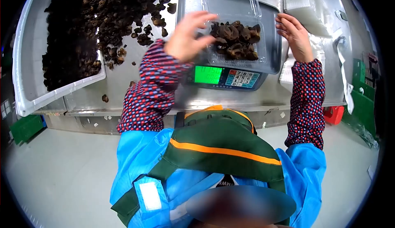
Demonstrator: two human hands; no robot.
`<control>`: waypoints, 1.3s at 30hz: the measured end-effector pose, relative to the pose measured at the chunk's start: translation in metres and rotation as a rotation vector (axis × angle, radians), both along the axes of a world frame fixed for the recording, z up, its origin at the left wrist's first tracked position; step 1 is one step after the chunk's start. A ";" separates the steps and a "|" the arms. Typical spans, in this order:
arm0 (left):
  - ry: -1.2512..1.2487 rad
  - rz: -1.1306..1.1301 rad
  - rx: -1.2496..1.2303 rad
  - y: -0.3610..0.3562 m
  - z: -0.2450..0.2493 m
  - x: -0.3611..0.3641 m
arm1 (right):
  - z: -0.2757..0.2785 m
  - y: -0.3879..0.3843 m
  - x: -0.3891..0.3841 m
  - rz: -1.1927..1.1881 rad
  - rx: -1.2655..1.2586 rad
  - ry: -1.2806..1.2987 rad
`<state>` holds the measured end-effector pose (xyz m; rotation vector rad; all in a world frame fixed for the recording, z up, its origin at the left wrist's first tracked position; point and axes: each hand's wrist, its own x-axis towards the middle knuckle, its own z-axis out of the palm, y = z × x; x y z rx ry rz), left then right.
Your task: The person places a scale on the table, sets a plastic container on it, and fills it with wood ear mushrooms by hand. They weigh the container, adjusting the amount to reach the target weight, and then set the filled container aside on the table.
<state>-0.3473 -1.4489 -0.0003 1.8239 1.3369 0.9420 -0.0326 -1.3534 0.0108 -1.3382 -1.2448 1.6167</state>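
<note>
A clear plastic container (261,57) rests on the grey tray of a digital scale (271,43), its hinged lid (230,1) folded back away from me. Dark brown curled pieces that look like wood ear mushrooms (236,40) lie in it. My left hand (187,34) hovers at the container's left side, slightly blurred, thumb and fingers apart and nothing visible between them. By the scale's right edge, my right hand (296,36) is raised with its fingers loosely spread, holding nothing. The scale's green display (207,74) is lit, its digits too blurred to read.
On the left, a large white bin (35,96) lies tipped toward the metal table (152,94), with a heap of dark pieces (119,18) spilling from it. Stacked clear containers (306,5) stand at the right. A white strip (343,67) hangs over the table's right edge.
</note>
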 end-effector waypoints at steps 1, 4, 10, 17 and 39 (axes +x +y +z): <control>-0.231 0.144 -0.112 -0.005 -0.009 -0.014 | -0.002 -0.003 0.012 -0.079 -0.031 0.031; -0.540 0.522 -0.063 -0.033 -0.039 -0.088 | -0.012 0.002 0.058 -0.316 -0.094 0.069; 0.475 1.062 0.272 -0.111 -0.052 -0.177 | -0.001 0.021 0.075 -0.358 -0.147 0.036; 0.313 0.752 0.343 -0.083 -0.016 -0.087 | -0.025 0.047 0.006 0.325 -0.068 -0.475; -0.603 0.127 -0.854 -0.023 -0.036 0.025 | -0.028 -0.067 0.010 0.115 -0.525 0.210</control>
